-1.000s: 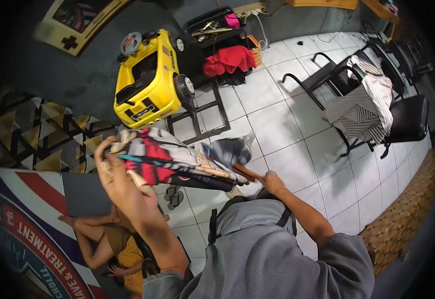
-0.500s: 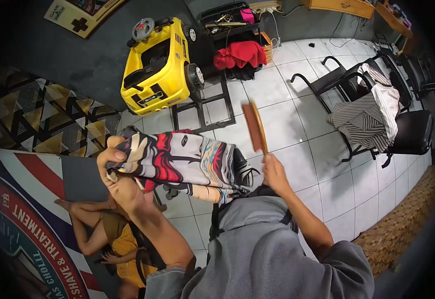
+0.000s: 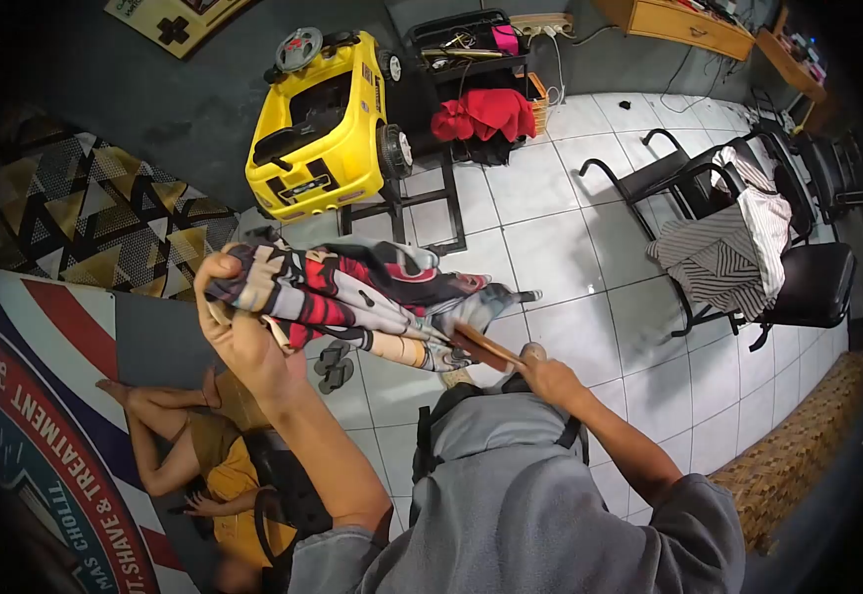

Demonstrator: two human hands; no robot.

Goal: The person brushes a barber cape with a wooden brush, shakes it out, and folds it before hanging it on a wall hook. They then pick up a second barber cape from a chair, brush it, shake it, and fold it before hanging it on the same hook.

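My left hand (image 3: 229, 302) is closed round one end of a printed cloth (image 3: 362, 302) in red, black, white and tan, raised in front of me. The rest of the cloth stretches out to the right in bunched folds. My right hand (image 3: 548, 381) grips the wooden handle of a brush (image 3: 486, 348) with brown bristles. The brush head lies against the cloth's lower right end, slightly blurred, and its far tip overlaps the fabric.
A yellow toy car (image 3: 323, 139) stands by the wall beside a black trolley (image 3: 466, 49) with a red cloth (image 3: 486, 114). At right is a black chair (image 3: 808, 282) draped with a striped cape (image 3: 714, 252). A person in yellow (image 3: 234, 495) sits at lower left.
The brush has swung down and left from upright onto the cloth. The cloth's right end has crumpled and flicked outward. My left hand keeps its hold.
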